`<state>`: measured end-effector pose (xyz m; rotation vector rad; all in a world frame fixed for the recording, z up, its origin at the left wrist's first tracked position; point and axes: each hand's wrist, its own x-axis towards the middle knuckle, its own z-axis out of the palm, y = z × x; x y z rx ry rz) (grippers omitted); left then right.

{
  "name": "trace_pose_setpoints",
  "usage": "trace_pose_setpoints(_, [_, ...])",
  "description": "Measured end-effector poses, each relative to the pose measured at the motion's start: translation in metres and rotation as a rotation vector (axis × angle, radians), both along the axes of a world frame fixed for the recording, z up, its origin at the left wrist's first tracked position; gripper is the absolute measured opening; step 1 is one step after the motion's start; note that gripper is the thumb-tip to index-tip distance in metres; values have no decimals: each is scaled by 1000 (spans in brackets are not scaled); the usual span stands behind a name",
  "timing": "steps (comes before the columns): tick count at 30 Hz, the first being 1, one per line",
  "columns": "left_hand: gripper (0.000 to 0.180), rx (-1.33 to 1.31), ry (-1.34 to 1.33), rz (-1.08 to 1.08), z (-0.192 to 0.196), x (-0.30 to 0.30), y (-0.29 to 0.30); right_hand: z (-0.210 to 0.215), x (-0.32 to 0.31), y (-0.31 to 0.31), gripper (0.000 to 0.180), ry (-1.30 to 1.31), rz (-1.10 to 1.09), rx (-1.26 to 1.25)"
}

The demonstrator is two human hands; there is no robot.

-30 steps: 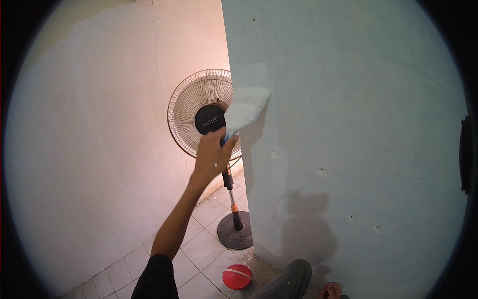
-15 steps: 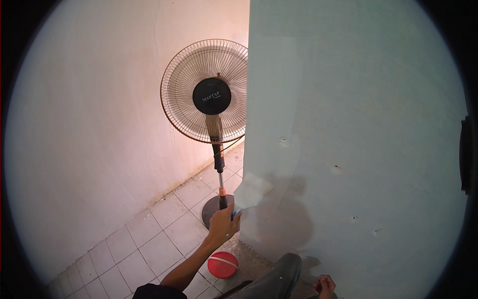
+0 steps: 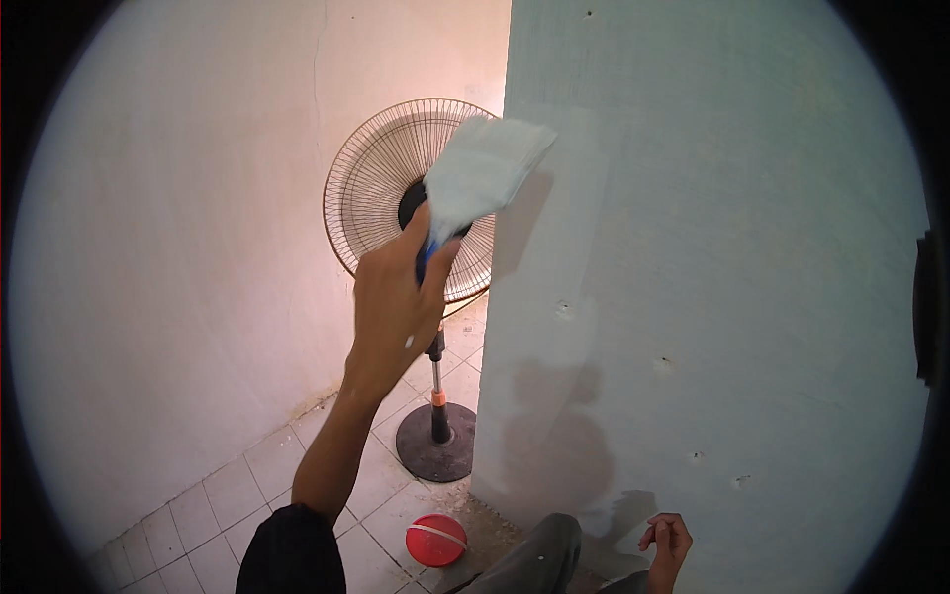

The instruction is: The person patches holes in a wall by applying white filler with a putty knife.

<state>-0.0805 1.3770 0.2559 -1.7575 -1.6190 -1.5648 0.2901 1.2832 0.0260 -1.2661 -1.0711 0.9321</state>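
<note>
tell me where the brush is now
Upper middle of the head view: the brush is in the left hand, in front of the fan and the left edge of the green wall.

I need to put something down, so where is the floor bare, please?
Tiles look free between the pale wall and fan base, partly under the left forearm. Crowded: around the red round thing and the knee, near the right hand.

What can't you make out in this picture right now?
All in the head view:
Brush: its blue handle is mostly covered by the left grip.
Fan: right side hidden by the greenish wall; hub partly covered by the brush.
Dark object at far right: cut off by the picture's edge; kind unclear.
Trouser leg: cut off by the lower edge.
</note>
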Motion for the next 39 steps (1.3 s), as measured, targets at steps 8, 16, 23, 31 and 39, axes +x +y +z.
trace_pose_setpoints(8, [36, -79, 4, -29, -36, 23, 40, -18, 2, -18, 22, -15, 48, -45])
trace_pose_setpoints(16, [43, -504, 42, -52, -189, 12, -15, -11, 30, -47, 26, -58, 7, -94])
trace_pose_setpoints(23, [39, -248, 20, -3, -100, 15, -18, -18, 44, -61, 26, 109, -84, -112])
trace_pose_setpoints(31, [32, 11, 109, 27, 25, 29, 12, -19, 39, -62, 25, 48, -69, -86])
trace_pose_setpoints(39, [32, -87, 23, -23, -21, 38, 27, -18, 34, -53, 29, -6, -20, -138])
